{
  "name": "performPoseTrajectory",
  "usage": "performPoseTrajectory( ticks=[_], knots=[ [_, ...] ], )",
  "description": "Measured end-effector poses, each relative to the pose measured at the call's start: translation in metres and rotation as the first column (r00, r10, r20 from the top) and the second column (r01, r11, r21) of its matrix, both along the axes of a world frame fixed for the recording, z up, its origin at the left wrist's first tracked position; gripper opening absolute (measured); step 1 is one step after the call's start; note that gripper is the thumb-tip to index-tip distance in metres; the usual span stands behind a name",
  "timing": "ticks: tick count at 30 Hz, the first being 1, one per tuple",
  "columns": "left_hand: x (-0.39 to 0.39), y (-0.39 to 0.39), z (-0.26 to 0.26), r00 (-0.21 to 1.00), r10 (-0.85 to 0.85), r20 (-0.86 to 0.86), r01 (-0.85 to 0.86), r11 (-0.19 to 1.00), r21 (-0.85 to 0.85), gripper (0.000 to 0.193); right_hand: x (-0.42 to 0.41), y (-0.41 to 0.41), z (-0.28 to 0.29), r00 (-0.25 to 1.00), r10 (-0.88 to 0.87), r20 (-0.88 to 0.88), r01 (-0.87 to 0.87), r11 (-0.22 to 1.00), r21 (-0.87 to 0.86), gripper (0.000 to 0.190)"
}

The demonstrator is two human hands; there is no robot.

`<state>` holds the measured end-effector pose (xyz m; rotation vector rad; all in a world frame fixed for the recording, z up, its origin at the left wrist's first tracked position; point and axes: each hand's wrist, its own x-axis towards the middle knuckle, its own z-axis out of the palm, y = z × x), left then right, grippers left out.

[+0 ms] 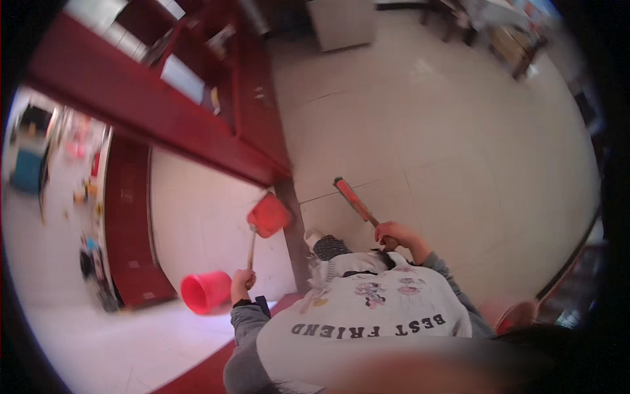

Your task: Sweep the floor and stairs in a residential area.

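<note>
My left hand (242,279) grips the wooden handle of a red dustpan (268,215), whose pan is held out ahead of the hand by the doorway. A small brush with a red back and dark green bristles (354,199) points up and to the left from my right hand (399,235), which is closed round its brown handle. The brush is angled over the tiled floor (443,147). Pan and brush are apart. Close to my left hand, on its outer side, a pink-red plastic bucket (204,293) appears with its opening turned sideways.
A dark red cabinet (261,123) with shelves runs along the left, beside the threshold (291,236). A dark red door panel (133,216) stands farther left. At the top is a pale box-like piece of furniture (342,24); wooden furniture (514,47) stands at the upper right.
</note>
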<state>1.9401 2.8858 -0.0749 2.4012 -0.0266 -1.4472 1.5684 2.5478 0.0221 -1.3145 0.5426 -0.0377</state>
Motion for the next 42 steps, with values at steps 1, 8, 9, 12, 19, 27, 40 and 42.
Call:
performPoseTrajectory(
  ticks=[1, 8, 9, 12, 19, 27, 40, 42],
  knots=[
    [0.001, -0.032, 0.022, 0.998, -0.055, -0.001, 0.055, 0.995, -0.078, 0.019, -0.009, 0.000, 0.000, 0.996, -0.092, 0.018, 0.092, 0.996, 0.007, 0.016],
    [0.034, -0.141, 0.085, 0.930, -0.368, -0.020, 0.324, 0.842, -0.432, 0.015, -0.036, 0.067, -0.004, 0.952, -0.303, 0.039, 0.305, 0.928, -0.215, 0.013],
    [-0.004, -0.144, 0.071, 0.873, -0.485, -0.046, 0.426, 0.807, -0.410, 0.016, -0.078, 0.090, -0.006, 0.925, -0.379, 0.009, 0.373, 0.903, -0.213, 0.013],
    [0.012, -0.228, 0.077, 0.551, -0.834, -0.020, 0.783, 0.525, -0.334, 0.018, -0.066, 0.127, -0.019, 0.786, -0.533, -0.314, 0.590, 0.799, 0.121, 0.016],
    [-0.060, -0.412, 0.042, 0.239, -0.970, -0.039, 0.963, 0.242, -0.120, 0.019, -0.078, 0.149, 0.073, 0.169, -0.919, -0.355, 0.975, 0.102, 0.199, 0.021],
    [-0.367, -0.560, 0.035, -0.554, -0.808, 0.203, 0.832, -0.543, 0.110, 0.020, -0.214, 0.130, 0.050, -0.256, -0.960, -0.109, 0.874, -0.278, 0.398, 0.023],
    [-0.835, -0.614, 0.146, -0.837, -0.339, 0.430, 0.395, -0.918, 0.045, 0.015, -0.436, 0.097, 0.072, -0.666, -0.682, 0.301, 0.746, -0.617, 0.252, 0.029],
    [-0.888, -0.600, 0.158, -0.853, -0.338, 0.398, 0.393, -0.918, 0.061, 0.015, -0.466, 0.088, 0.083, -0.702, -0.654, 0.282, 0.709, -0.679, 0.188, 0.037]
  ],
)
